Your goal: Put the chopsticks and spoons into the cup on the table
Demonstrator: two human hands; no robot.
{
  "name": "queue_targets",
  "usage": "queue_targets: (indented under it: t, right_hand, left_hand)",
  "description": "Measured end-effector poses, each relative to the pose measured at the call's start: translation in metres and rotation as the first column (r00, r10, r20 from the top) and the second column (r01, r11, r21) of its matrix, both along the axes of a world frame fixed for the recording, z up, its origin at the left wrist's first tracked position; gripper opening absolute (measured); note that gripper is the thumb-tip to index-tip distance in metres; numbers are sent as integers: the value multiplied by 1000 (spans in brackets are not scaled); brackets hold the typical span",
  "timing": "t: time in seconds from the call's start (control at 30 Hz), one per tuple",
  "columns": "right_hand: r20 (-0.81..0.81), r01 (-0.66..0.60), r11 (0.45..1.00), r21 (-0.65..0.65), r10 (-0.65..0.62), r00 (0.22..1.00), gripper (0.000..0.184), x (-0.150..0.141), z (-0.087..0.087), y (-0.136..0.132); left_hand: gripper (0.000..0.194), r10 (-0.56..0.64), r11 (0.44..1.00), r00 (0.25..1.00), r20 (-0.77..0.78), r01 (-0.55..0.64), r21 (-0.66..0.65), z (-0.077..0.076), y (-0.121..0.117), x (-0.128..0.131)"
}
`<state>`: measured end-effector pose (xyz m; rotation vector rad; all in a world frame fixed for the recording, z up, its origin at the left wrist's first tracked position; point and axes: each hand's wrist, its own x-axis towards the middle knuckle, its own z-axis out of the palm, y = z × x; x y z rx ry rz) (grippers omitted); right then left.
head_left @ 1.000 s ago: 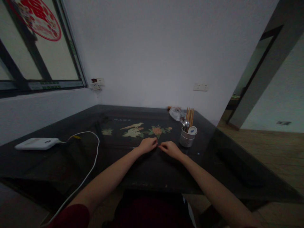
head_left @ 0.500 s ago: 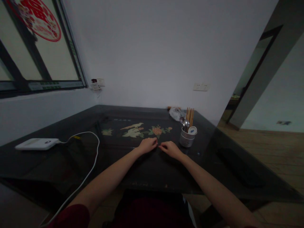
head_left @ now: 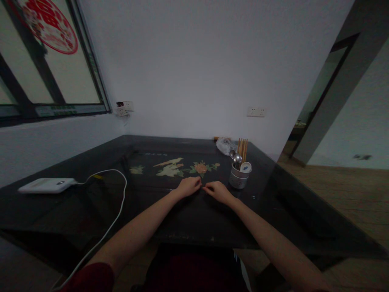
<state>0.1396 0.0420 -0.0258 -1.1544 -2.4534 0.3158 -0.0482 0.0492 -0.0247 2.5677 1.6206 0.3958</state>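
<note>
My left hand [head_left: 189, 186] rests on the dark tabletop [head_left: 194, 221] with its fingers curled in, and nothing shows in it. Just to its right, a small gap away, lies my right hand [head_left: 217, 190], also loosely closed, thumb and fingertips together. Beyond them a bird-and-flower picture [head_left: 170, 167] decorates the table surface. The thing closest to my right hand is a light utensil holder [head_left: 238, 179], upright, carrying wooden chopsticks [head_left: 243, 149], metal spoons [head_left: 237, 157] and a white ceramic spoon [head_left: 246, 166]. Neither hand touches it.
A white power bank [head_left: 47, 185] lies at the left, its white cable [head_left: 124, 194] looping toward my left arm. Behind the holder is a crumpled plastic bag [head_left: 225, 146] near the wall. A flat dark object [head_left: 305, 213] lies at the right. Wall sockets [head_left: 256, 111] sit above the table.
Both hands stay in the same place and posture. Only a very slight shift of the camera shows.
</note>
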Motion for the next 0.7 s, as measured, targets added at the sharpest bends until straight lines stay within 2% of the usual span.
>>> queue_targets:
  t: [0.7]
  right_hand:
    - [10,10,1000,-15,-10,1000,30,0,1,1]
  left_hand:
    - [22,21,1000,1000,11,-21,-9,2,-3,1]
